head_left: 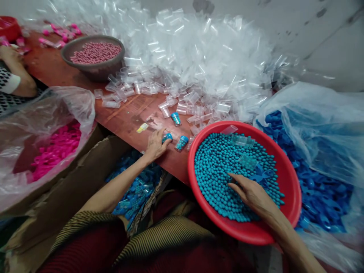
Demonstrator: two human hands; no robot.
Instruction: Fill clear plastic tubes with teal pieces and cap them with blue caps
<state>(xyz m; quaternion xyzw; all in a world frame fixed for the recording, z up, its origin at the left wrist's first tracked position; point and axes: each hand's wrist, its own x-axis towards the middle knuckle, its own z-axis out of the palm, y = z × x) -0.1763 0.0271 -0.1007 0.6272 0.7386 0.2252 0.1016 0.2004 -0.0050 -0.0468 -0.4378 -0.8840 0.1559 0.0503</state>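
My left hand (156,145) is closed round a small clear tube of blue beads (167,138), held at the near edge of the reddish table. Two similar filled tubes lie close by: one tube (181,143) just to its right, another tube (175,119) farther back. Over the red basin (294,197), my right hand (250,189) has thumb and forefinger apart, with the tips at the blue beads (218,170). Nothing shows between them; the other fingers are partly hidden. Some clear empty tubes (243,141) and blue plastic pieces (260,174) rest on the beads.
A big heap of clear tubes (199,49) covers the table's back. Blue plastic parts (321,193) fill a bag at right. A grey bowl (121,57) holds pink beads. Pink parts (59,148) fill a lined carton; filled blue tubes (133,185) lie below. Another person's arm (17,70) is at left.
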